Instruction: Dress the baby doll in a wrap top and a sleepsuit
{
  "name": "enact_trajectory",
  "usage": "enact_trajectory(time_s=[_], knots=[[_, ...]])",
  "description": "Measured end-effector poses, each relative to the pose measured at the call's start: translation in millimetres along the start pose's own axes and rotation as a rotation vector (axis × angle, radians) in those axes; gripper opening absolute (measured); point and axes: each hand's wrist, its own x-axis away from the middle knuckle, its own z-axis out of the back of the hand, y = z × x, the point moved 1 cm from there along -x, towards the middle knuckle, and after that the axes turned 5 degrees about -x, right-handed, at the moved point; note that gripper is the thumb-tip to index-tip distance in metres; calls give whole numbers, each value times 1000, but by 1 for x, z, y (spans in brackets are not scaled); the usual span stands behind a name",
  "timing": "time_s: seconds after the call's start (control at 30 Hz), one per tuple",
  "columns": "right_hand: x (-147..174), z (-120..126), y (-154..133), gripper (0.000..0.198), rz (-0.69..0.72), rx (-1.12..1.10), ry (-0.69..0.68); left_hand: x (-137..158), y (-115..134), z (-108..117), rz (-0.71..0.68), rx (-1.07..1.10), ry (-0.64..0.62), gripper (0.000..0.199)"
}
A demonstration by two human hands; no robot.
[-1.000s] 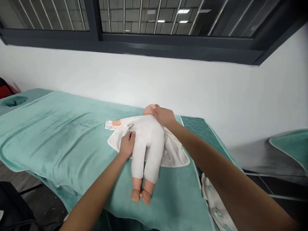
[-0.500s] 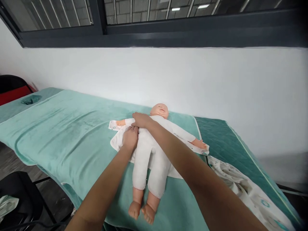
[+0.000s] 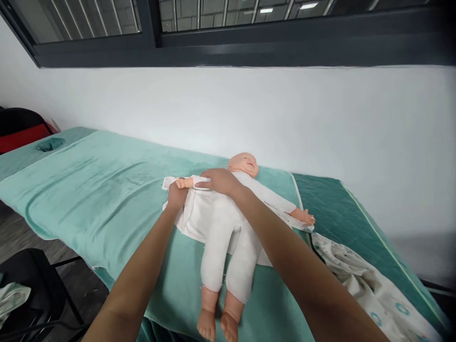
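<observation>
1 doll (image 3: 218, 221) lies on a white garment (image 3: 190, 219); the right hand (image 3: 221, 181) pinches its arm (image 3: 201, 180); left hand (image 3: 177, 195): fingers partly hidden, cannot tell.

One doll (image 3: 223, 221), with one head (image 3: 242, 163), two arms (image 3: 276, 196), two legs (image 3: 213, 259) and two bare feet (image 3: 206, 324). Two hands: one left hand (image 3: 176, 194), one right hand (image 3: 221, 181). One white garment (image 3: 192, 218), one bed (image 3: 17, 164) with one opening (image 3: 50, 144), one light green sheet (image 3: 107, 185), one patterned cloth (image 3: 386, 294), one black chair (image 3: 42, 280) holding one crumpled cloth (image 3: 14, 298), one wall (image 3: 302, 114), two window panes (image 3: 81, 21), two bright lights (image 3: 266, 10).
</observation>
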Motion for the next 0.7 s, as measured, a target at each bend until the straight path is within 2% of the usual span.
enact_trajectory(time_s=[0.27, 0.47, 0.6, 0.7], knots=[[0, -1, 7, 44, -111, 105, 1, -5, -6, 3, 99, 275, 32, 13], [3, -3, 8, 43, -242, 198, -44, 0, -1, 4, 85, 300, 43, 20], [-2, -13, 3, 49, -171, 277, -7, 13, 12, -2, -45, 203, -58, 20], [-12, -22, -2, 41, -158, 318, 35, 20, 21, -8, -194, 109, -201, 21]])
